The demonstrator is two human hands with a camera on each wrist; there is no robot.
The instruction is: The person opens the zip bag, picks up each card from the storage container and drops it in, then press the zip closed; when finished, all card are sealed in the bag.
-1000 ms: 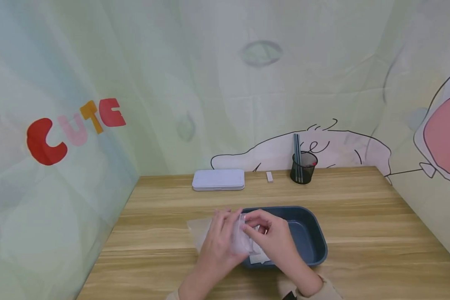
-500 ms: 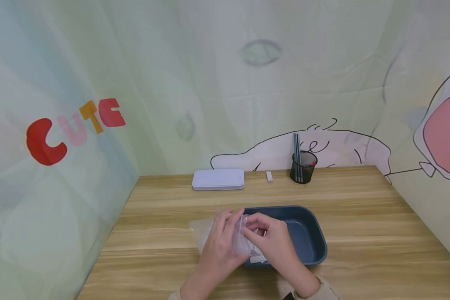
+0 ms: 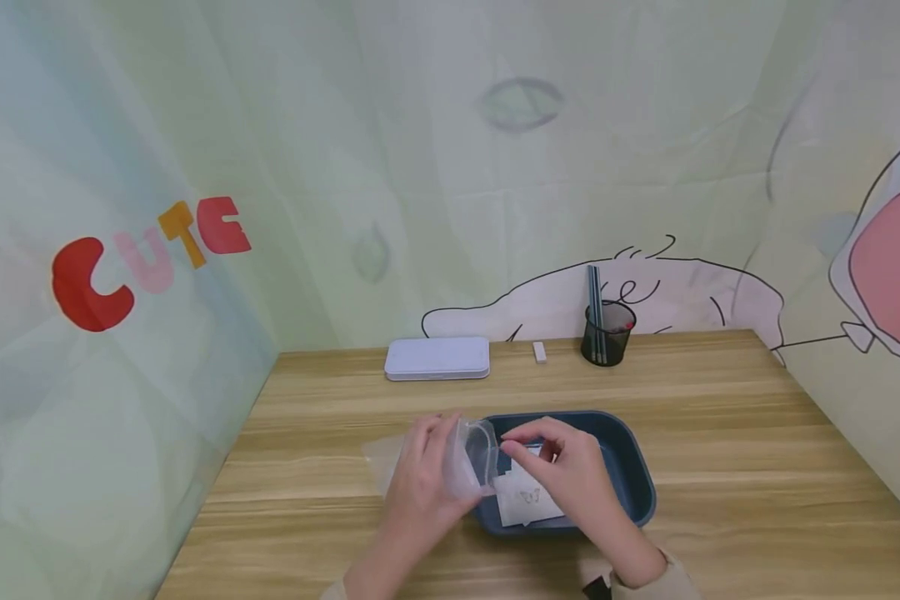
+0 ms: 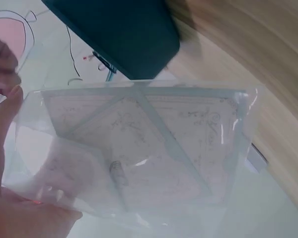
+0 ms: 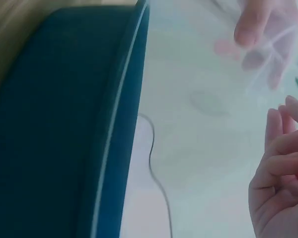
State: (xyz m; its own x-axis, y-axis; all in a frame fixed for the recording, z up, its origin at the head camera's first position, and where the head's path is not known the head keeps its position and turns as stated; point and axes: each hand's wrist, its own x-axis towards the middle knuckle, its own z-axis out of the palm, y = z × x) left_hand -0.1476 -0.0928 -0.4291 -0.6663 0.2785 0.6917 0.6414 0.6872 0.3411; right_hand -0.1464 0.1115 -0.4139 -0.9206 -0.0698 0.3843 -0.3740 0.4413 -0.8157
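My left hand grips a clear plastic bag, its mouth gaping toward the right. Through the bag's film, the left wrist view shows overlapping pale paper cards with printed borders. Close to that mouth is my right hand, thumb and forefinger tips near each other; the right wrist view shows its other fingers bent, with nothing visible between them. Below the hands, white printed papers lie in a dark blue tray, partly covered by the right hand.
Along the back of the wooden table lie a white flat case and a small white eraser-like block. A black mesh pen cup with dark pencils stands to their right. A printed curtain hangs behind.
My right hand has moved right, off the bag's edge, and the bag's mouth has widened. More of the white papers in the tray shows. The left hand has shifted slightly left.
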